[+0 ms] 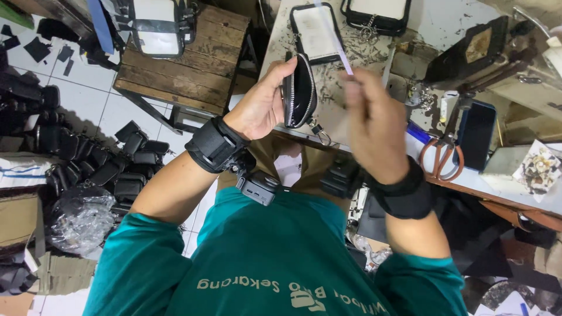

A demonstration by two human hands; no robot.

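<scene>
- Head view: the left hand (260,102) is closed around a small black pouch (300,90) with a silver zip along its edge. It holds the pouch up in the air, just above the near edge of the bench (436,26).
- A little metal clip (322,136) hangs from the bottom of the pouch.
- The right hand (374,126) is up just beside the pouch, on its right. It is blurred. Its fingers look pinched on a thin pale strip (338,44) that sticks up and away from the pouch.
- The step in hand looks like work on the pouch with the strip, perhaps near the zip. It is hard to be sure, because of the blur.
- The next move would need a steady left hand and a careful right hand, so the strip meets the pouch at the right spot.
- Orange-handled scissors (440,157) lie on the bench, to the right of the pouch.
- Many more black pouches (111,169) lie on the floor, far left of the held pouch.
</scene>
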